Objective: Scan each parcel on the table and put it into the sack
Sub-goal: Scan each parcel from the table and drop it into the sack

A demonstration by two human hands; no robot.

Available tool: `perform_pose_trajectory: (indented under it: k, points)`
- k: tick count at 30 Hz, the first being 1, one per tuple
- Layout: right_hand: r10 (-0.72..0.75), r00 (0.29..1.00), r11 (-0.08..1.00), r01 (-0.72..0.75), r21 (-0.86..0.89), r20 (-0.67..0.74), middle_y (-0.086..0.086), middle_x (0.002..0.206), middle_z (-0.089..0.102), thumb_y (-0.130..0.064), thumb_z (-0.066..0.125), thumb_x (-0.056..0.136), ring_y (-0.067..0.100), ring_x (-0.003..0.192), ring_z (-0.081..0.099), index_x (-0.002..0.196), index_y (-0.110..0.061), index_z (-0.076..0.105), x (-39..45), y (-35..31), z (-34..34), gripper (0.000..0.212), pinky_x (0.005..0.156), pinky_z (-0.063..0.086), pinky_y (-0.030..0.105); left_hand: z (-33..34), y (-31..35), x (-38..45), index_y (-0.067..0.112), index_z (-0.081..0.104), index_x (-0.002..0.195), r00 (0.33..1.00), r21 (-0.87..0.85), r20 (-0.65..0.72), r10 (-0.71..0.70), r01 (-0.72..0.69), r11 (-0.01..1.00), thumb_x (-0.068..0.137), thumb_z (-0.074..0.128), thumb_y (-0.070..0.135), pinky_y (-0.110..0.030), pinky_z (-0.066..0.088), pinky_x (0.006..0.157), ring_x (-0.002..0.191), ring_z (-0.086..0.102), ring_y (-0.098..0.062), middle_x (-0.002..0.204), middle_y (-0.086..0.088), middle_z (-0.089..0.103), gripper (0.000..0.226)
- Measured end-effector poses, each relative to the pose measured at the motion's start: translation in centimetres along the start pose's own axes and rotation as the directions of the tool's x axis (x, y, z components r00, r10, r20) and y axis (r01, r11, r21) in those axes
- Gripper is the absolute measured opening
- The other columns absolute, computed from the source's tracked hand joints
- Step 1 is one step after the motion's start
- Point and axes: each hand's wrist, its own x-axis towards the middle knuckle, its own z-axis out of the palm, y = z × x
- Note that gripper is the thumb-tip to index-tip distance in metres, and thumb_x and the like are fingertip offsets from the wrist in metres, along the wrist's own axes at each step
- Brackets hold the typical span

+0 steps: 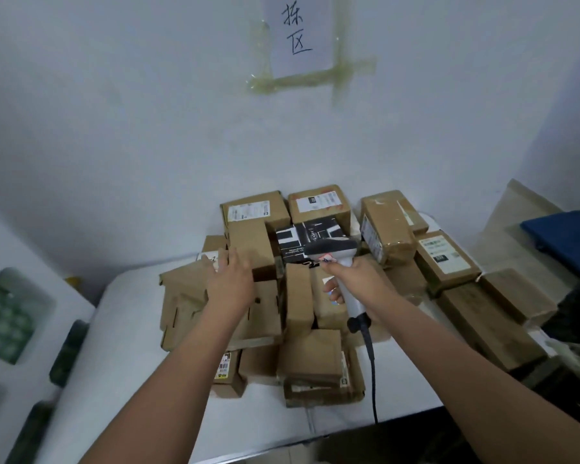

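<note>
Cardboard parcels (248, 252), roughly twenty, are crowding the white counter (121, 329) alongside one black printed box (302, 242). One left hand (230, 281) is hovering released over them; one right hand (344, 276), at its 3 o'clock, is grasping one handheld scanner (335, 249).

A: The parcels (248, 249) look like matt brown cardboard, some under glossy clear tape, with white paper labels.

B: And the scanner (335, 259)?

A: Smooth pale plastic, black rubbery cable (370, 360). 1 black box (302, 242) looks glossy. The table (131, 329) is smooth white.
</note>
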Motion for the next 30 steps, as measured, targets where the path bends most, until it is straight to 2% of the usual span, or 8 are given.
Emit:
perform_pose_trajectory:
  k: [4, 8, 16, 20, 23, 25, 27, 30]
  points:
    - [-0.002, 1.000, 1.000, 0.003, -0.026, 0.009, 0.011, 0.064, 0.066, -0.026, 0.064, 0.094, 0.017, 0.047, 0.055, 0.098, -0.005, 0.064, 0.2, 0.3, 0.5, 0.021, 0.046, 0.044, 0.024, 0.5, -1.1, -0.2, 0.014, 0.031, 0.149, 0.997, -0.011, 0.052, -0.057, 0.058, 0.998, 0.100, 0.040, 0.019, -0.052, 0.028, 0.113, 0.139, 0.038, -0.032, 0.152, -0.012, 0.037, 0.050]
    - [0.000, 1.000, 1.000, 0.000, -0.014, 0.003, 0.013, 0.067, 0.067, -0.024, 0.064, 0.093, 0.016, 0.046, 0.055, 0.104, -0.005, 0.064, 0.0, 0.8, 0.2, 0.022, 0.044, 0.044, 0.021, 0.4, -1.7, -0.5, 0.016, 0.043, 0.136, 0.996, 0.011, -0.044, -0.083, 0.083, 0.996, 0.097, 0.046, 0.018, -0.044, 0.038, 0.107, 0.125, 0.053, -0.025, 0.133, -0.004, 0.054, 0.040]
    - [0.025, 0.999, 1.000, -0.025, 0.006, -0.036, 0.014, 0.070, 0.067, -0.023, 0.065, 0.093, 0.016, 0.048, 0.056, 0.097, -0.008, 0.063, -0.2, 1.5, -0.5, 0.015, 0.048, 0.046, 0.023, -4.0, -3.0, -0.7, 0.014, 0.042, 0.135, 0.908, -0.103, -0.407, -0.098, 0.061, 0.993, 0.092, 0.049, 0.009, -0.045, 0.035, 0.108, 0.122, 0.051, -0.026, 0.133, -0.004, 0.052, 0.044]
    - [0.018, 0.999, 0.999, -0.017, 0.029, -0.043, 0.012, 0.068, 0.065, -0.023, 0.064, 0.094, 0.014, 0.046, 0.055, 0.090, -0.010, 0.062, -0.5, 1.1, -1.4, 0.014, 0.043, 0.044, 0.019, -5.3, -2.3, -0.6, 0.022, 0.055, 0.130, 0.847, -0.224, -0.529, -0.052, -0.080, 0.971, 0.087, 0.049, -0.005, -0.061, 0.011, 0.117, 0.145, 0.027, -0.030, 0.150, -0.004, 0.044, 0.051]
    - [-0.004, 0.997, 1.000, 0.006, 0.022, -0.078, 0.012, 0.072, 0.068, -0.027, 0.066, 0.093, 0.013, 0.048, 0.058, 0.094, -0.007, 0.064, -0.7, 0.9, -2.6, 0.020, 0.044, 0.048, 0.020, -6.2, -0.6, -1.4, 0.032, 0.060, 0.118, 0.838, -0.372, -0.537, -0.098, -0.131, 0.919, 0.085, 0.054, -0.008, -0.069, 0.015, 0.110, 0.148, 0.007, -0.043, 0.160, -0.007, 0.023, 0.052]
    - [-0.002, 0.995, 0.999, 0.006, 0.041, -0.101, 0.010, 0.073, 0.068, -0.028, 0.065, 0.093, 0.013, 0.051, 0.058, 0.096, -0.008, 0.063, -0.9, 0.8, -3.7, 0.021, 0.047, 0.048, 0.020, -6.5, 0.5, -1.7, 0.037, 0.058, 0.119, 0.854, -0.478, -0.504, -0.127, -0.153, 0.865, 0.088, 0.056, -0.004, -0.060, 0.037, 0.100, 0.142, 0.021, -0.047, 0.162, -0.010, 0.013, 0.052]
    - [-0.005, 0.991, 0.998, 0.014, 0.061, -0.133, 0.010, 0.074, 0.068, -0.029, 0.065, 0.094, 0.015, 0.055, 0.059, 0.099, -0.008, 0.062, -1.0, 0.8, -4.9, 0.022, 0.051, 0.049, 0.023, -6.7, 1.6, -1.5, 0.039, 0.056, 0.123, 0.878, -0.533, -0.471, -0.091, -0.201, 0.822, 0.092, 0.056, 0.002, -0.044, 0.050, 0.079, 0.126, 0.047, -0.043, 0.160, -0.012, 0.019, 0.048]
    - [-0.020, 0.985, 0.995, 0.036, 0.090, -0.173, 0.011, 0.075, 0.068, -0.030, 0.066, 0.093, 0.017, 0.057, 0.059, 0.104, -0.006, 0.063, -1.1, 0.7, -7.0, 0.027, 0.054, 0.048, 0.027, -6.9, 3.0, -0.9, 0.036, 0.059, 0.124, 0.883, -0.607, -0.470, -0.024, -0.303, 0.735, 0.090, 0.054, -0.002, -0.042, 0.053, 0.085, 0.123, 0.052, -0.040, 0.155, -0.013, 0.033, 0.051]
